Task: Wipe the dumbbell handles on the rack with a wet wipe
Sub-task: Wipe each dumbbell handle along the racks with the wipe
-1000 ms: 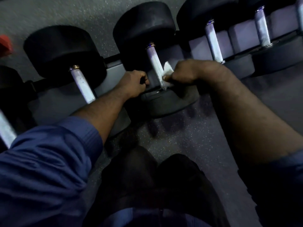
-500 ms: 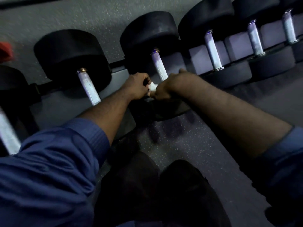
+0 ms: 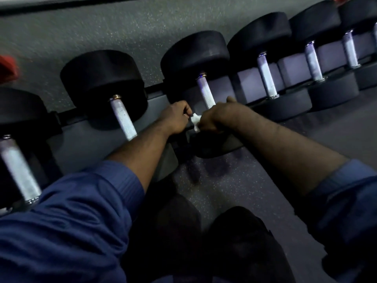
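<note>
Pinching a crumpled wet wipe point(image 3: 195, 121) between them, left hand point(image 3: 175, 119) and right hand point(image 3: 216, 117) both curled, wipe bunched beside the dumbbell handle point(image 3: 206, 92).

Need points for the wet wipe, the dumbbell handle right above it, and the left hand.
wet wipe point(image 3: 194, 121), head view, bunched white middle.
dumbbell handle point(image 3: 205, 91), head view, middle of the bare knurled bar.
left hand point(image 3: 175, 117), head view, back of the hand.
</note>
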Motion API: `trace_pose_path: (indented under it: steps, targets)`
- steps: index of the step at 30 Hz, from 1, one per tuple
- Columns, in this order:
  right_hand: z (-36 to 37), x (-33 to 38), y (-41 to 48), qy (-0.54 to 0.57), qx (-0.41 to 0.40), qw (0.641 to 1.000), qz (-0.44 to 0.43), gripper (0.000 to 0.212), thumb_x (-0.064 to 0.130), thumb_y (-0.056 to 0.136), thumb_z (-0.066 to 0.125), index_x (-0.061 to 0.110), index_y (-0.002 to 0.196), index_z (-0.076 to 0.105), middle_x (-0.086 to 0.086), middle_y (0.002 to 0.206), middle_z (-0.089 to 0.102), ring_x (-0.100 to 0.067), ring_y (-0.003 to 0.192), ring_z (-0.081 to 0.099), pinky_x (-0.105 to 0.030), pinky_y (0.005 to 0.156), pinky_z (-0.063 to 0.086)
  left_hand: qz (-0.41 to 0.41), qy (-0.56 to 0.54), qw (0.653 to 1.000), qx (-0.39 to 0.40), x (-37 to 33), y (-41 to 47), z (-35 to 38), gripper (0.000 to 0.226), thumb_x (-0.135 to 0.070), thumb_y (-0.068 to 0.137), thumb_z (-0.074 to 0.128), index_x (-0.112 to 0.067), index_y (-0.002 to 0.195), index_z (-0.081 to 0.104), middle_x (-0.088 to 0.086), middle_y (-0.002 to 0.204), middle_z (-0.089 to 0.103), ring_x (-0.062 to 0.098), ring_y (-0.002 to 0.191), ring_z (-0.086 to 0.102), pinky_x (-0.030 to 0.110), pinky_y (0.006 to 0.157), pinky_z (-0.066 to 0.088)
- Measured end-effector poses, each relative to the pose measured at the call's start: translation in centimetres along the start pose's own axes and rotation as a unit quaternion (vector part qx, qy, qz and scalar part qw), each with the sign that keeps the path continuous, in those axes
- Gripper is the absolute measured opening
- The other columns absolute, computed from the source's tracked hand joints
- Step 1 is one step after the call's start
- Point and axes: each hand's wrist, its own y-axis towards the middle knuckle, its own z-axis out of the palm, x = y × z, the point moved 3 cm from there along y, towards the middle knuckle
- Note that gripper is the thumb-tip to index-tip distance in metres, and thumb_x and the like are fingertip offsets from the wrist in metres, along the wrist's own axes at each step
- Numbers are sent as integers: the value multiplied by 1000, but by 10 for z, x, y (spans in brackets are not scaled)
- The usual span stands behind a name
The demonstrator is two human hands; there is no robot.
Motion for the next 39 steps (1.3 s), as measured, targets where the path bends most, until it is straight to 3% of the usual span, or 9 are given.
trace_pose_path:
  steps: [4,9,16,20,23,27,30,36,39]
  targets:
    - [-11,-28,-12,80,-22,997,-3,51,42,106,35,7,136,55,-19,140,57,-32,125,55,-33,94,35,-9,-14,1000,-6,0,4,2,17,-4,94,60,-14,102,71,5,105,76,25,102,69,36,94,54]
    - [-12,-73,-19,149,-58,987,-19,38,37,106,40,5,100,60,-23,121,59,-31,105,55,-33,80,35,-27,-42,997,-51,-9,5,1,18,-5,97,61,-15,109,71,3,109,73,18,98,64,21,79,42]
    - [10,-92,13,314,-32,949,5,33,5,99,56,-5,130,57,-24,129,59,-34,116,58,-35,89,42,-33,-174,976,-127,-41,2,-2,26,-1,87,61,-26,81,67,-2,86,74,14,76,67,34,79,55]
    - [11,-100,31,441,-44,896,-13,12,21,94,63,10,90,66,-12,88,61,-23,74,57,-30,64,44,-53,-208,964,-155,-64,8,-2,22,-5,81,67,-26,72,67,-7,70,71,8,60,64,30,68,49]
    - [13,-112,37,457,-33,889,-8,27,17,93,63,14,68,53,-5,55,46,-19,49,43,-25,54,32,-65,-206,964,-154,-67,4,0,12,-15,74,63,-26,73,67,-8,71,72,9,62,65,33,68,52]
    - [11,-99,45,354,-24,934,-42,13,14,90,68,2,94,70,-12,88,59,-24,78,56,-26,57,40,-89,-185,963,-177,-51,-1,5,16,-20,67,55,-28,73,68,-7,75,73,16,70,68,46,74,60]
    - [15,-100,50,352,45,933,-64,30,10,80,68,2,109,74,-17,108,71,-32,97,67,-34,75,53,-98,-177,962,-183,-49,-1,4,16,-20,68,54,-27,73,67,-5,74,74,16,69,69,47,73,61]
    - [13,-95,55,282,13,951,-126,22,14,101,48,15,107,68,-4,99,61,-22,95,57,-32,90,46,-13,-92,978,-188,-80,1,-2,19,-7,79,56,-20,74,69,-9,79,73,12,78,67,20,77,51]
    - [6,-106,53,271,31,953,-133,17,11,98,56,20,104,69,-6,106,63,-23,100,56,-38,92,48,19,-50,978,-203,-86,5,-1,17,-8,79,53,-16,78,67,-3,82,71,18,83,65,30,79,53]
